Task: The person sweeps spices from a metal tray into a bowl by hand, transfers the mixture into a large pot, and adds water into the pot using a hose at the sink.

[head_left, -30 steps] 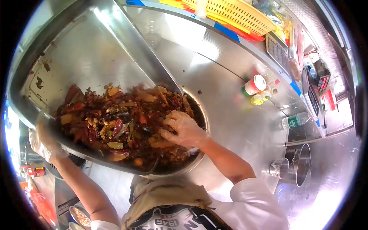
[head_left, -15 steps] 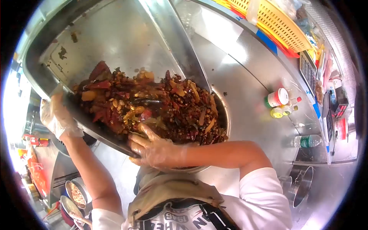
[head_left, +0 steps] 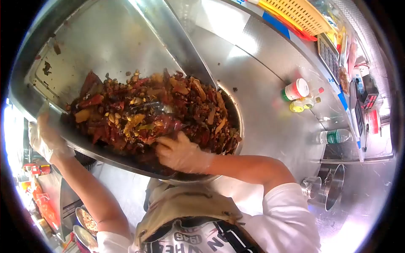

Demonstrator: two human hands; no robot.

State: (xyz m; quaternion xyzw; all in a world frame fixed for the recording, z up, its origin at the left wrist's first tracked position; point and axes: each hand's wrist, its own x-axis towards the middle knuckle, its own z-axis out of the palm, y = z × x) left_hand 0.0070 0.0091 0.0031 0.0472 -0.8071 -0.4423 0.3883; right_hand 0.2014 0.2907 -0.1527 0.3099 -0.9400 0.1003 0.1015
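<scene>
A large metal tray [head_left: 109, 38] is tilted over a round metal basin [head_left: 238, 114]. Dark red chillies and spices [head_left: 139, 109] lie heaped across the tray's lower end and into the basin. My left hand [head_left: 48, 137], in a clear glove, grips the tray's rim at the left. My right hand [head_left: 179, 154], gloved too, is at the near edge of the heap with its fingers curled into the spices; its fingertips are partly hidden, and what they hold cannot be made out.
On the metal counter at the right stand a red-and-white tub [head_left: 296, 90], a small yellow bottle [head_left: 301, 104] and a green-labelled bottle [head_left: 335, 136]. Metal pots [head_left: 333, 187] sit at lower right. A yellow basket [head_left: 299, 14] is at upper right; bowls [head_left: 86, 220] are at lower left.
My right hand has moved from the right part of the heap to the near rim, then slightly up into the spices. My left hand stays on the tray's rim. The view has shifted.
</scene>
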